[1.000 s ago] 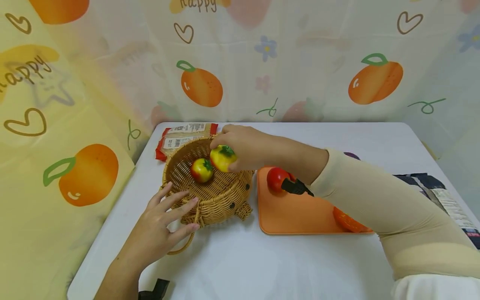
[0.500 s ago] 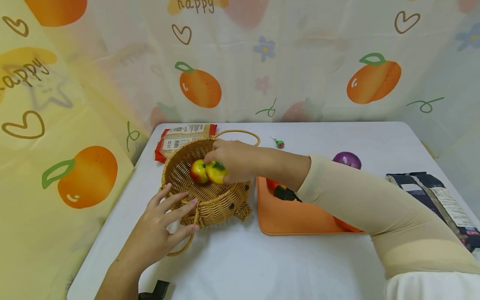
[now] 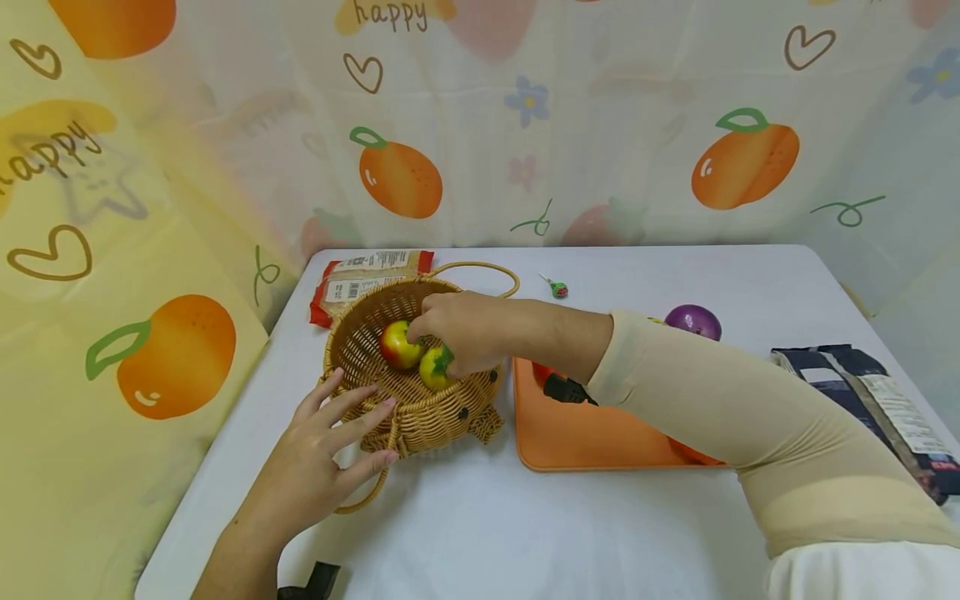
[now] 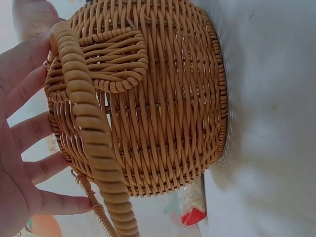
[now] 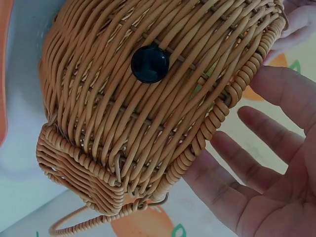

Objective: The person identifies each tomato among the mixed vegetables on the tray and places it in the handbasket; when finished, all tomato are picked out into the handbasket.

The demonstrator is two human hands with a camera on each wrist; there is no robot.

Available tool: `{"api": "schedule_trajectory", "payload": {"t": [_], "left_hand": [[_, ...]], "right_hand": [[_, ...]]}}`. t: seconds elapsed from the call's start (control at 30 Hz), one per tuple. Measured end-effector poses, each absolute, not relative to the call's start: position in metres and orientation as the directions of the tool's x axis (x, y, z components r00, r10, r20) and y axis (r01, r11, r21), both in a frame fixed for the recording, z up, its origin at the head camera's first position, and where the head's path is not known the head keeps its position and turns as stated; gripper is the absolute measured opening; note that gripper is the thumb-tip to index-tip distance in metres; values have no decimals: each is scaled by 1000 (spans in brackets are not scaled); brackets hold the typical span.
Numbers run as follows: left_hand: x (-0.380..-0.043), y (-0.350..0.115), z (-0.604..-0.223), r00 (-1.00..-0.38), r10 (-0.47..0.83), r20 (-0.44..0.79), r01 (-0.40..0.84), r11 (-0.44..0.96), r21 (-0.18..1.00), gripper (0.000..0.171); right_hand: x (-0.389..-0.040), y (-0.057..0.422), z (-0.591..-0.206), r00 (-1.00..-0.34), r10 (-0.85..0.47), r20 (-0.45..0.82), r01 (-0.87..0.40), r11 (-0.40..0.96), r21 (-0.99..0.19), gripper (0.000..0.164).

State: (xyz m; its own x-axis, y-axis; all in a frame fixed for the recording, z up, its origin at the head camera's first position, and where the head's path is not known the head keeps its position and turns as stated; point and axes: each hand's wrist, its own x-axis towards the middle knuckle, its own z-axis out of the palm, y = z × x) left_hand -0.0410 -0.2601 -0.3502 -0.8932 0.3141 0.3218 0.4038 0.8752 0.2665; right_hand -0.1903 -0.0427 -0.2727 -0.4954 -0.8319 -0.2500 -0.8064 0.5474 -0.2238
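A wicker basket with two loop handles stands on the left of the table. Inside it lie a yellow-red fruit with a green leafy top and a similar yellow-green fruit. My right hand is over the basket, just above the second fruit. In the right wrist view its fingers look loose and spread along the rim, with no fruit visible in them. My left hand rests on the near-left rim, fingers spread, as the left wrist view also shows beside the handle.
Behind the basket lies a red-ended packet. An orange board at the right bears red items partly hidden by my right arm. Farther off are a lollipop, a purple onion-like ball and a dark package.
My right hand has lowered the second fruit into the basket and appears to have let go; that fruit now sits lower, beside the first. The left hand has stayed put.
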Motion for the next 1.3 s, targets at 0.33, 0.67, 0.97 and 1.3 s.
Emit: {"api": "schedule_trajectory", "payload": {"t": [0.33,0.67,0.97,1.3], "left_hand": [[-40,-258,-351,-885,322,335,417,868,269,57],[-40,-258,-349,-890,318,327,407,877,256,58],[-41,-259,-350,-884,322,340,416,872,257,58],[-41,-259,-351,-887,317,335,410,876,256,58]], "right_hand": [[-190,-37,-269,-499,-838,-222,-811,542,-219,56],[-193,-17,-251,-545,-821,-168,-798,570,-197,57],[-203,10,-249,-598,-783,-170,-751,622,-220,54],[-218,38,-265,-644,-728,-234,-695,685,-218,52]]}}
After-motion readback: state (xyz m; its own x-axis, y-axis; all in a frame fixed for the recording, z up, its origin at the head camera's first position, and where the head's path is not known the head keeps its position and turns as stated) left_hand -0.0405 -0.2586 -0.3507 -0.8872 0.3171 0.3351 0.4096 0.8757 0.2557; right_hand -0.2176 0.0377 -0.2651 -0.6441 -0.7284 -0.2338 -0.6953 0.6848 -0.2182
